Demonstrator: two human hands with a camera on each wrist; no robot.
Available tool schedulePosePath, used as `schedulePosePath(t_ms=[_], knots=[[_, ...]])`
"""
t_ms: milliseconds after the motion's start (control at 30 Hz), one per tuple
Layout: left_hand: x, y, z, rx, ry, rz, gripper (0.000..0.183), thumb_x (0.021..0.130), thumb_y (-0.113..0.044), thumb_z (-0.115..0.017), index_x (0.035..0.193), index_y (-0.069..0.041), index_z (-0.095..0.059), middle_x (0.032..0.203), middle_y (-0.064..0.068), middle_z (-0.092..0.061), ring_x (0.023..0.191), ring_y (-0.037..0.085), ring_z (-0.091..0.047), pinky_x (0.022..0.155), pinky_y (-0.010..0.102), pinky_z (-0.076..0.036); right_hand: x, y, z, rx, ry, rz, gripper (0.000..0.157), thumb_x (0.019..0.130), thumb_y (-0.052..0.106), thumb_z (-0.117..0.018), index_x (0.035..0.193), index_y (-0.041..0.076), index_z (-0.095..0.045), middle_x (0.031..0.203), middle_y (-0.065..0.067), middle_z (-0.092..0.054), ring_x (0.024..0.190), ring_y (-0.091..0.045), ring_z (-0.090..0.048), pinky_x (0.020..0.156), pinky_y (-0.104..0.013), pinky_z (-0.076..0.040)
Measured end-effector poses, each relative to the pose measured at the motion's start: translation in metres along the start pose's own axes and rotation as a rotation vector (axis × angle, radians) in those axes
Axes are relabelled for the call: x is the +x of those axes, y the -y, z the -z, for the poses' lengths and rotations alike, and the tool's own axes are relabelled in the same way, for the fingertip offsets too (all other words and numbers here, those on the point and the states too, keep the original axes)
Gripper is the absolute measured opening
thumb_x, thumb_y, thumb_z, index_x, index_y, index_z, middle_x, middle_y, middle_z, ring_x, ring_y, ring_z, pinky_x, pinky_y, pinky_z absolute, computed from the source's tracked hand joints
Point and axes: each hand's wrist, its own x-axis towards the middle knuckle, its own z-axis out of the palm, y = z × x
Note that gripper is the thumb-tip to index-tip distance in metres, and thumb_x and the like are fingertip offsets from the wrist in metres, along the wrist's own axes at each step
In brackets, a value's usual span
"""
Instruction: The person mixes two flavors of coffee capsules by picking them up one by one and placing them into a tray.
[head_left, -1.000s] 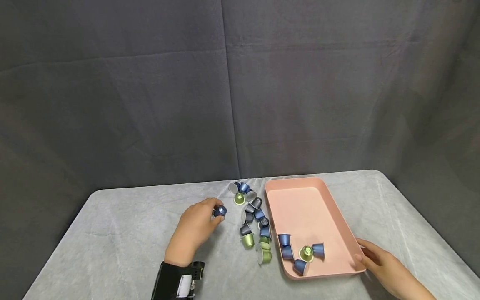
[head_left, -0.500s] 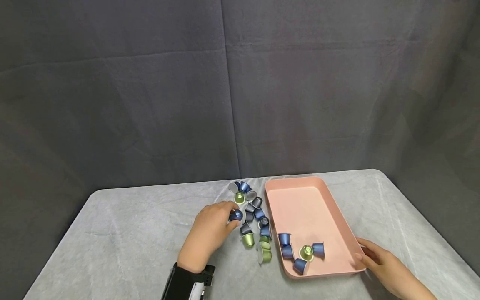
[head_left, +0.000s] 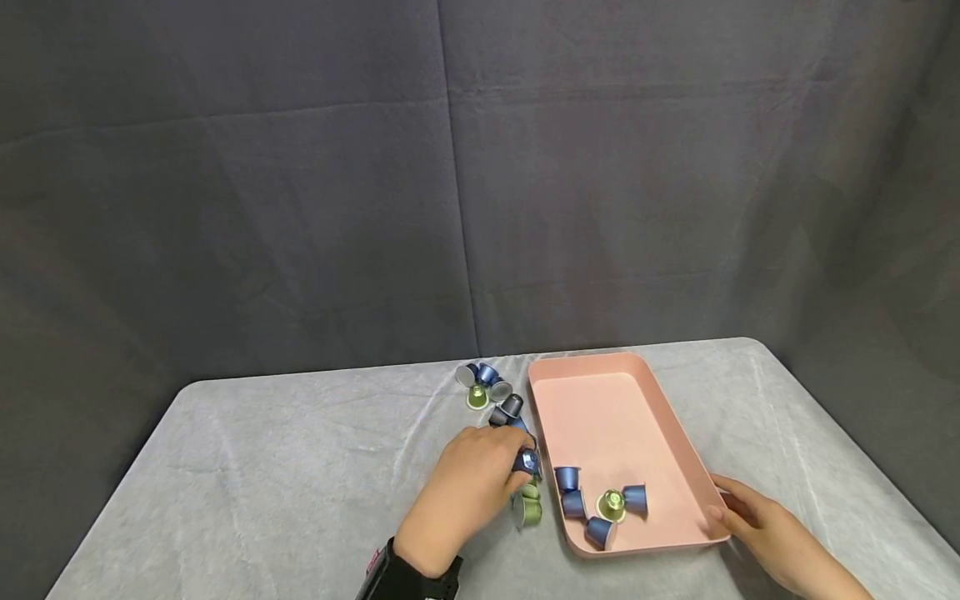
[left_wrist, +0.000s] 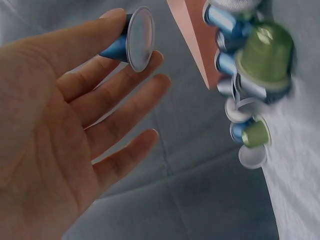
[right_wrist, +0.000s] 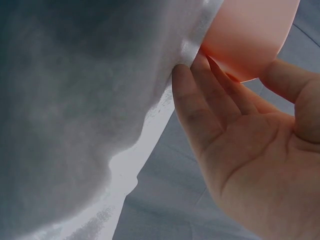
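Note:
My left hand [head_left: 472, 479] pinches a blue coffee capsule [head_left: 527, 461] between thumb and fingertips, over the row of loose capsules beside the tray. In the left wrist view the silver lid of this blue capsule [left_wrist: 141, 39] faces away from the palm, while the other fingers are spread. A shallow pink tray [head_left: 600, 408] lies on the right, with several blue capsules and one green capsule [head_left: 611, 503] near its front left. At the tray's front right corner my right hand [head_left: 780, 537] grips the edge, thumb on the rim and fingers against the outer side.
Loose blue, dark grey and green capsules [head_left: 528, 511] lie in a line along the tray's left side, partly hidden by the left hand. A grey cloth covers the table [head_left: 262, 483]. Behind it hangs a dark grey curtain [head_left: 300, 208].
My left hand has moved right with the blue capsule, from left of the loose capsules to over them, near the tray's left wall. The right hand and tray stay almost still.

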Motion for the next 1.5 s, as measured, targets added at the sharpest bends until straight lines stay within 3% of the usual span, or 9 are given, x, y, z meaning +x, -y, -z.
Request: schedulePosePath(t_ms=[200,400,600,833,1067,1500], knots=[[-0.001,-0.013,-0.004,0.065,-0.048,-0.091,0.025,0.082,-0.025,-0.081,0.102,-0.016,-0.069,0.098,-0.005,-0.068,0.088,0.014,-0.065,0.078,0.03,-0.049,0.0,0.0,0.0,-0.014,-0.008,0.009,0.051,0.103,0.022,-0.055,0.139,-0.012,-0.044,0.126,-0.029,-0.06,0.112,-0.035,-0.061,0.082,-0.034,-0.055],[0.0,-0.024,-0.009,0.119,-0.047,-0.154,0.03,0.08,-0.028,-0.083,0.104,-0.017,-0.069,0.098,-0.006,-0.067,0.091,0.012,-0.064,0.081,0.028,-0.048,-0.001,0.001,0.001,-0.011,-0.008,0.006,0.051,0.103,0.023,-0.054,0.14,-0.011,-0.044,0.126,-0.03,-0.06,0.112,-0.036,-0.06,0.082,-0.035,-0.055],[-0.001,-0.038,-0.018,0.169,-0.068,-0.223,0.026,0.081,-0.03,-0.081,0.101,-0.021,-0.069,0.095,-0.012,-0.067,0.086,0.007,-0.063,0.075,0.024,-0.045,-0.002,0.0,0.001,-0.015,-0.006,0.004,0.051,0.103,0.023,-0.055,0.14,-0.011,-0.044,0.127,-0.028,-0.06,0.111,-0.033,-0.062,0.081,-0.03,-0.054],[-0.003,-0.049,-0.032,0.226,-0.163,-0.311,0.016,0.082,-0.029,-0.079,0.09,-0.022,-0.067,0.081,-0.013,-0.063,0.077,0.004,-0.061,0.069,0.02,-0.041,-0.001,0.002,0.001,-0.026,-0.029,0.021,0.05,0.102,0.022,-0.056,0.139,-0.011,-0.046,0.124,-0.027,-0.062,0.11,-0.034,-0.062,0.078,-0.025,-0.053],[-0.003,-0.058,-0.044,0.276,-0.157,-0.337,0.017,0.079,-0.028,-0.08,0.091,-0.023,-0.07,0.083,-0.012,-0.064,0.077,0.004,-0.06,0.068,0.022,-0.041,-0.001,0.002,0.001,-0.022,-0.014,0.005,0.051,0.103,0.022,-0.055,0.14,-0.011,-0.044,0.126,-0.028,-0.061,0.11,-0.034,-0.062,0.081,-0.032,-0.055],[-0.003,-0.059,-0.044,0.299,-0.12,-0.334,0.017,0.079,-0.026,-0.079,0.094,-0.023,-0.073,0.085,-0.011,-0.065,0.077,0.006,-0.061,0.068,0.022,-0.04,-0.001,0.002,0.001,-0.016,-0.006,-0.005,0.052,0.103,0.024,-0.055,0.139,-0.012,-0.044,0.126,-0.031,-0.059,0.112,-0.036,-0.061,0.083,-0.038,-0.055]])
